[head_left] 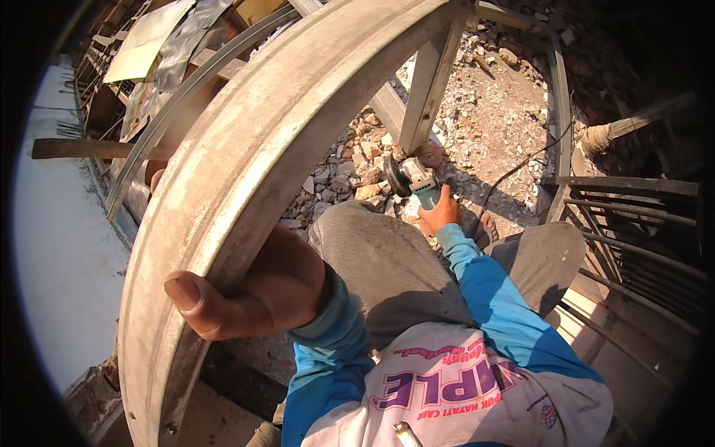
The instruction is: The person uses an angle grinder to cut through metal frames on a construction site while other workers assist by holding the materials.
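Note:
My left hand [253,290] is wrapped round a long, pale metal beam [223,179] with a lengthwise groove. Its thumb lies on the near face, and the fingers go out of sight behind. The beam looms large and reaches from the lower left to the top. In my right hand [442,211] is an angle grinder [424,190] with a teal body, a silver head and a dark disc. The disc is close to the lower end of a metal strut [432,89] that joins the beam; I cannot tell whether they touch. A dark cord [514,170] trails off to the right.
Broken brick and stone rubble [357,160] covers the ground ahead. On the right stands a dark metal grille [633,223] with several bars. A wooden pole [89,148] and sheet scraps [145,45] lie at the left, by a white wall [59,246]. My bent knees are close to the grinder.

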Motion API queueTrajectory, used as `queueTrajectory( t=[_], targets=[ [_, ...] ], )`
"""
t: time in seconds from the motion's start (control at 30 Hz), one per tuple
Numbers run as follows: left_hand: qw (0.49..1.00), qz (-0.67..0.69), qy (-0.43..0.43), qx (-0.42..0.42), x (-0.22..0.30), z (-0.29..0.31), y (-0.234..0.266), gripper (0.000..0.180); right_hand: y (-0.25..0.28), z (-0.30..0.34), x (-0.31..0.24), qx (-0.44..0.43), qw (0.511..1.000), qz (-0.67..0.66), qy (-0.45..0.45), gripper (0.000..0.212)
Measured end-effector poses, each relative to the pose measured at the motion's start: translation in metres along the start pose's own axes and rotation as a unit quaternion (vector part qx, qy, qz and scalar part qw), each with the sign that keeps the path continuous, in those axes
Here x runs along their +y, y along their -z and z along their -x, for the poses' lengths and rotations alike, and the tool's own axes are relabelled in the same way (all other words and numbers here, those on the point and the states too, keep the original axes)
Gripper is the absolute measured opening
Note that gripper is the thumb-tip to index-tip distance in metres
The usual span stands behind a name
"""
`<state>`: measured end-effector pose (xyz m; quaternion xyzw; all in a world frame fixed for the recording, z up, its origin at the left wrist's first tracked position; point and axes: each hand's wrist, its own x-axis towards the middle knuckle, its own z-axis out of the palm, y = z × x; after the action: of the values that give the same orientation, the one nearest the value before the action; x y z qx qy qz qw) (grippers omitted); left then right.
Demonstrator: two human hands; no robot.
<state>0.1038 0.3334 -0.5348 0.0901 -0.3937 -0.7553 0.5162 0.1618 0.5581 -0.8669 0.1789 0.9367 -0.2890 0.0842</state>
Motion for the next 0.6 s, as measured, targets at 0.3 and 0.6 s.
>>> queueTrajectory(
  t=[0.3, 0.6],
  targets=[
    [0.999, -0.024, 0.017, -0.038, 0.004, 0.006, 0.001, 0.072, 0.007, -0.013, -0.012, -0.012, 0.997, 0.059, -0.038, 0.081],
    [0.999, -0.019, 0.026, -0.037, 0.004, 0.011, 0.013, 0.078, 0.014, -0.018, -0.023, -0.011, 0.992, 0.109, -0.058, 0.076]
  ],
)
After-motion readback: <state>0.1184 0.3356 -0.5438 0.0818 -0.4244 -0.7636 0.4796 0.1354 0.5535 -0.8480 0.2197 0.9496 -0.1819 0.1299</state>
